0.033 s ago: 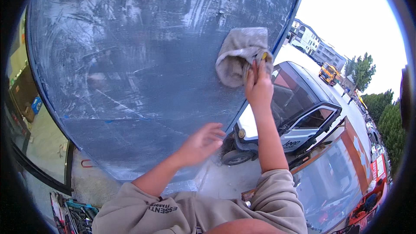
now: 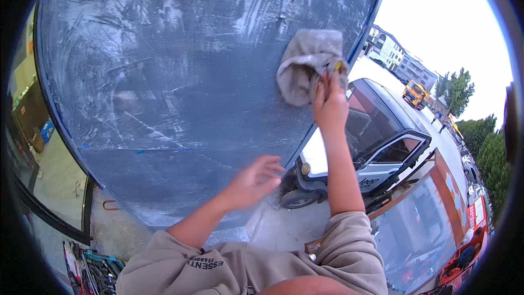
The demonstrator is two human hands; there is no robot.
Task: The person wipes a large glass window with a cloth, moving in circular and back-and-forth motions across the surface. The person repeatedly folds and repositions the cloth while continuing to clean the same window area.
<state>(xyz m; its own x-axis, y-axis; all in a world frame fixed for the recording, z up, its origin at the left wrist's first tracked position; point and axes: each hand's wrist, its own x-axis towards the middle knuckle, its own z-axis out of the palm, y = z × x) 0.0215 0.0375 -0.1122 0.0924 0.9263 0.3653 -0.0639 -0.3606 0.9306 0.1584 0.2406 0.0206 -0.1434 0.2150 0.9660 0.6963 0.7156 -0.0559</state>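
A large dark blue-grey pane point(image 2: 180, 76), streaked and smeared with whitish residue, fills the view in front of me. Near its right edge, my right hand point(image 2: 331, 101) is closed round a bunched grey-beige cloth point(image 2: 311, 49), which lies against the surface. Something small and yellow point(image 2: 338, 65) shows at the cloth by my fingertips; what it is cannot be made out. Lower down, my left hand point(image 2: 252, 182) is held out before the pane's lower part with its fingers apart and nothing in them. Whether it touches the pane is unclear.
Beyond the right edge stands a white and grey off-road vehicle point(image 2: 376, 136). A large framed sheet of glass point(image 2: 415, 229) leans at the lower right, beside red equipment point(image 2: 464, 257). Several tools point(image 2: 93, 267) lie at the lower left, below a glazed doorway point(image 2: 60, 169).
My right hand and the cloth have shifted slightly up and to the right over the pane. The left hand stays about where it was.
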